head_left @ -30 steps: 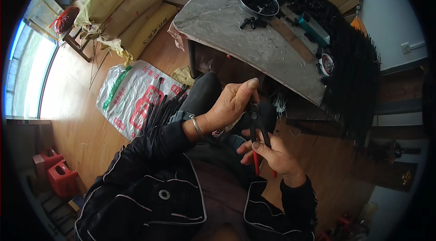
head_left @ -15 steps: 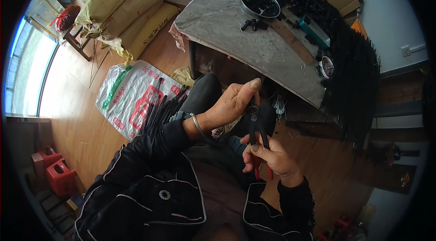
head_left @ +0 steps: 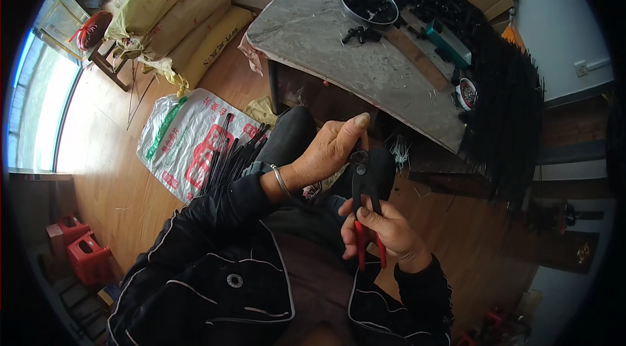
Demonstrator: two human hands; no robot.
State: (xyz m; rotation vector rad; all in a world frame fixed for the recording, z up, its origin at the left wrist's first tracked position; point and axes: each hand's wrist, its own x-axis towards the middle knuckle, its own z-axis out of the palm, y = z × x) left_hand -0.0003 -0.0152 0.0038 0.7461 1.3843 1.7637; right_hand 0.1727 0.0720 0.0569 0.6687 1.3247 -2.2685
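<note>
"Which hand has the pliers [head_left: 360, 170]?"

"The right hand [head_left: 392, 225]. It is wrapped around their handles, thumb laid along them, and the red grips poke out below."

"Where exactly are they?"

"Off the table [head_left: 306, 33], short of its near edge, held up in front of the right knee [head_left: 386, 167], head pointing away from the body."

"And the left hand [head_left: 329, 147]?"

"At the head of the pliers, fingers curled in and thumb raised. I cannot tell whether it pinches anything; the fingers hide that. A bracelet [head_left: 280, 180] circles its wrist."

"What's on the table?"

"A round metal bowl [head_left: 349, 15] of black pieces toward the far edge, a wooden strip [head_left: 417, 59] and a teal box [head_left: 450, 43] nearer the right edge, and long black rods [head_left: 505, 118] heaped over that edge."

"On the floor?"

"A white sack [head_left: 156, 150], with thin black strips [head_left: 228, 157] lying toward its right edge"
</note>
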